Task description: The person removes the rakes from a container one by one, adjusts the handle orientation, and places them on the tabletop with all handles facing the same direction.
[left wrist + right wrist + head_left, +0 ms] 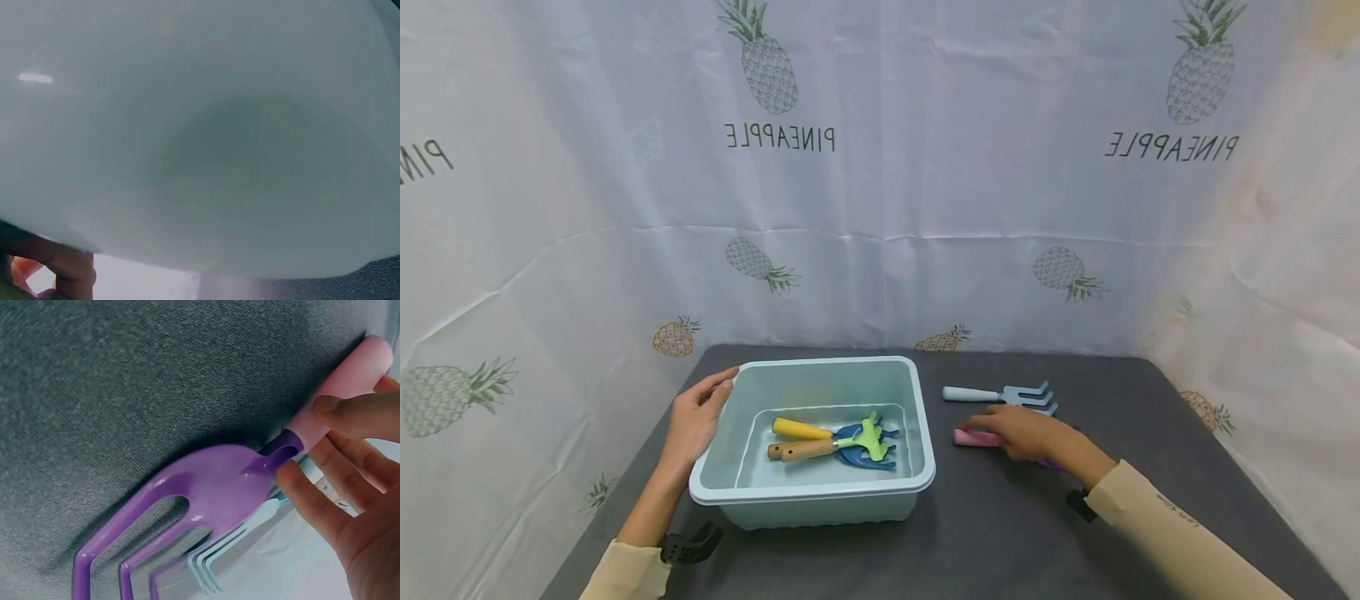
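A pale green plastic tub (820, 508) stands left of centre on the dark table, its outer wall (237, 187) filling most of the left wrist view. My left hand (696, 421) holds its left rim near the back corner. To the right of the tub, my right hand (1030, 432) pinches the pink handle of a purple hand rake (212, 481), thumb on one side and fingers on the other. The rake's prongs point away from the handle, close over the table. Just behind it lies a light blue hand rake (973, 394) with a whitish handle.
Inside the tub lie a yellow-handled blue hand rake (801, 429), a wooden-handled green rake (868, 440) and another blue tool (868, 458) partly under it. A pineapple-print curtain (880, 183) hangs around the dark table (985, 542).
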`<state>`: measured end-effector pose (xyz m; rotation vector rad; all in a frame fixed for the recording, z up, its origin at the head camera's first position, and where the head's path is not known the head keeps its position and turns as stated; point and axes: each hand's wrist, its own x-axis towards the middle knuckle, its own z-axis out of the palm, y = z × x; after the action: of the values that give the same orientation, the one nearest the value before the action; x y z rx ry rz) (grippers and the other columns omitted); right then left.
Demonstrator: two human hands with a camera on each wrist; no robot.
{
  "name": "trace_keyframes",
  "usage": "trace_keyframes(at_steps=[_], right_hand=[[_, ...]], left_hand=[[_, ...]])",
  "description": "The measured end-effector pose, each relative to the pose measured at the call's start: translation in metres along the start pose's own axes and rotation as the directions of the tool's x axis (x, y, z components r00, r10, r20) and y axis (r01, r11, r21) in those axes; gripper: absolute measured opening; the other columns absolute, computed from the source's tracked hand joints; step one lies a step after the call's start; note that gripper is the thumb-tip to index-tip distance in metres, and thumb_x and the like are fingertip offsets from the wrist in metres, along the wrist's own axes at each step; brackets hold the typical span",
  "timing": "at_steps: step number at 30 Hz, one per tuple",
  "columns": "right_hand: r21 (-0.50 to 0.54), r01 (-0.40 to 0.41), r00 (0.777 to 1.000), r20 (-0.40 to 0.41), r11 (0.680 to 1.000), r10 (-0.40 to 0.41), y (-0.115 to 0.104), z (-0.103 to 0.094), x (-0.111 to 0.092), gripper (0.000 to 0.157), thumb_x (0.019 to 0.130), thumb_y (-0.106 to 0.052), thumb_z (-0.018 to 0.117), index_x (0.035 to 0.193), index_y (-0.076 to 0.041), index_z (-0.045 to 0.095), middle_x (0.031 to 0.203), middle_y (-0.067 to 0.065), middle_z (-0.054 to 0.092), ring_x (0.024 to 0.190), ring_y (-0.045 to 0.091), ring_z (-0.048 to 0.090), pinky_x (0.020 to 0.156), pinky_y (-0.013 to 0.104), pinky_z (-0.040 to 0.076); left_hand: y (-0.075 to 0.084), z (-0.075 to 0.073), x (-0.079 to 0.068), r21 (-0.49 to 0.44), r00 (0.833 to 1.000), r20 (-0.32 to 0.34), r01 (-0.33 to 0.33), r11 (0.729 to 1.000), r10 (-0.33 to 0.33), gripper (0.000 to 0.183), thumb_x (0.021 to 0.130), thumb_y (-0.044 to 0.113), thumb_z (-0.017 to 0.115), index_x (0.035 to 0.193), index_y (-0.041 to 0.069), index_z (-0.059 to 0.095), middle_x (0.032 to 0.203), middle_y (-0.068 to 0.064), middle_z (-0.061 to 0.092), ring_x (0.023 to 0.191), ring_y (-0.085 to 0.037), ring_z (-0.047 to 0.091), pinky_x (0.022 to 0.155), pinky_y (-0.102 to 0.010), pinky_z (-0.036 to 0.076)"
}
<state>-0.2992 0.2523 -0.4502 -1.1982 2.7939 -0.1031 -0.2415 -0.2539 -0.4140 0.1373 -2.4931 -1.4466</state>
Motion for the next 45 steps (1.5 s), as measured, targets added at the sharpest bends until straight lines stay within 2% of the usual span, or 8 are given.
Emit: trace_keyframes(at_steps=[5, 12, 18, 24, 26, 32, 40, 45], right_hand=[[-0.007, -0.018, 1.000, 0.002, 1.000, 0.018, -0.001, 0.000, 0.000, 0.068, 0.080, 0.015, 0.064, 0.136, -0.024, 0.065, 0.117, 0.005, 0.070, 0.097, 0.021, 0.065, 0.081, 0.044, 0.056], [0.013, -0.040, 0.999, 0.017, 0.999, 0.039, -0.004, -0.004, -0.001, 0.068, 0.080, 0.015, 0.066, 0.137, -0.023, 0.065, 0.116, 0.004, 0.071, 0.097, 0.020, 0.065, 0.082, 0.043, 0.056], [-0.005, -0.028, 1.000, 0.008, 1.000, 0.028, -0.005, -0.006, 0.000, 0.068, 0.080, 0.015, 0.066, 0.136, -0.024, 0.065, 0.113, 0.003, 0.071, 0.096, 0.021, 0.066, 0.081, 0.043, 0.056], [-0.011, -0.034, 0.999, 0.015, 0.999, 0.034, -0.005, -0.006, -0.001, 0.070, 0.079, 0.015, 0.066, 0.137, -0.025, 0.064, 0.111, 0.003, 0.070, 0.094, 0.020, 0.065, 0.076, 0.041, 0.054], [-0.007, -0.039, 0.999, 0.021, 0.999, 0.039, -0.005, -0.006, -0.001, 0.070, 0.080, 0.014, 0.065, 0.137, -0.026, 0.064, 0.112, 0.003, 0.071, 0.095, 0.021, 0.065, 0.077, 0.041, 0.054], [0.011, -0.067, 0.997, 0.045, 0.998, 0.066, -0.009, -0.012, 0.000, 0.067, 0.082, 0.013, 0.063, 0.137, -0.025, 0.064, 0.116, 0.002, 0.072, 0.098, 0.019, 0.066, 0.082, 0.043, 0.055], [0.035, -0.054, 0.997, 0.048, 0.998, 0.053, -0.012, -0.029, 0.003, 0.049, 0.089, 0.000, 0.073, 0.134, -0.016, 0.065, 0.110, 0.006, 0.073, 0.090, 0.018, 0.066, 0.079, 0.040, 0.056], [0.082, -0.093, 0.994, 0.070, 0.992, 0.088, -0.015, -0.042, 0.006, 0.048, 0.091, 0.001, 0.068, 0.135, -0.016, 0.066, 0.110, 0.007, 0.071, 0.089, 0.017, 0.065, 0.078, 0.039, 0.055]], left_hand=[[0.001, 0.000, 0.000, -0.003, 1.000, 0.007, 0.008, 1.000, -0.008, 0.052, 0.112, 0.042, 0.042, 0.152, 0.012, 0.053, 0.155, -0.017, 0.053, 0.139, -0.035, 0.051, 0.106, -0.050, 0.043], [0.003, 0.000, 0.000, 0.012, 1.000, 0.000, 0.015, 1.000, -0.015, 0.050, 0.112, 0.042, 0.042, 0.151, 0.013, 0.054, 0.154, -0.015, 0.055, 0.136, -0.032, 0.054, 0.099, -0.036, 0.044], [0.005, -0.001, 0.001, 0.005, 1.000, 0.003, 0.029, 1.000, -0.029, 0.051, 0.111, 0.044, 0.041, 0.152, 0.015, 0.053, 0.154, -0.014, 0.054, 0.136, -0.032, 0.054, 0.099, -0.038, 0.044], [0.004, -0.002, 0.001, 0.020, 1.000, -0.003, 0.017, 1.000, -0.017, 0.051, 0.111, 0.043, 0.042, 0.151, 0.015, 0.054, 0.153, -0.015, 0.056, 0.134, -0.031, 0.056, 0.088, -0.018, 0.044], [0.003, -0.002, 0.000, 0.019, 1.000, -0.001, 0.015, 1.000, -0.015, 0.051, 0.111, 0.043, 0.042, 0.151, 0.014, 0.054, 0.153, -0.015, 0.056, 0.134, -0.032, 0.056, 0.090, -0.020, 0.044], [0.002, -0.001, 0.000, 0.007, 1.000, 0.004, 0.006, 1.000, -0.006, 0.050, 0.112, 0.041, 0.042, 0.151, 0.012, 0.053, 0.155, -0.016, 0.053, 0.138, -0.034, 0.052, 0.105, -0.047, 0.043], [0.001, -0.002, -0.001, 0.006, 1.000, 0.012, 0.008, 1.000, -0.008, 0.051, 0.112, 0.043, 0.041, 0.152, 0.013, 0.053, 0.155, -0.016, 0.053, 0.138, -0.034, 0.053, 0.104, -0.045, 0.044], [0.001, -0.003, 0.000, -0.012, 1.000, 0.015, 0.013, 1.000, -0.013, 0.052, 0.112, 0.042, 0.041, 0.152, 0.012, 0.053, 0.156, -0.017, 0.052, 0.139, -0.035, 0.051, 0.107, -0.050, 0.042]])
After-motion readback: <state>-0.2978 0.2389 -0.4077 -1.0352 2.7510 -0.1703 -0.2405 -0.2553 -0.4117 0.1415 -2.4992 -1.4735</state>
